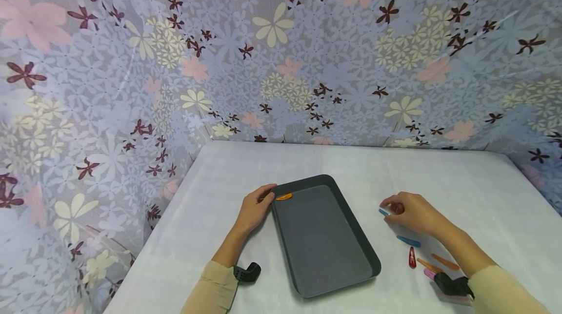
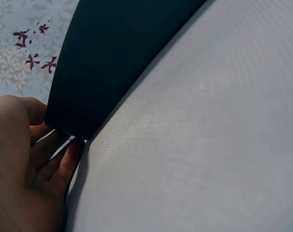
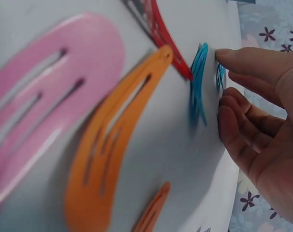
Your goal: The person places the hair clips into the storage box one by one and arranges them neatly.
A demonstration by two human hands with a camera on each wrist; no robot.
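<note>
My left hand (image 1: 255, 206) grips the far left corner of a dark grey tray (image 1: 325, 236), thumb at the rim and fingers against the outer side. Inside that corner lies an orange hair clip (image 1: 284, 197). To the right of the tray, my right hand (image 1: 414, 211) reaches down over a blue hair clip (image 3: 220, 76), with thumb and fingertips apart on either side of it. Closer to me lie a second blue hair clip (image 1: 409, 241), a red one (image 1: 412, 258), two orange ones (image 1: 445, 261) and a pink one (image 1: 430, 273).
A white cloth (image 1: 246, 163) covers the table. Floral fabric (image 1: 281, 60) hangs behind it and along the left side. A black wrist camera (image 1: 248, 272) sits on the left wrist; another (image 1: 452, 284) on the right wrist overlaps the nearest clips.
</note>
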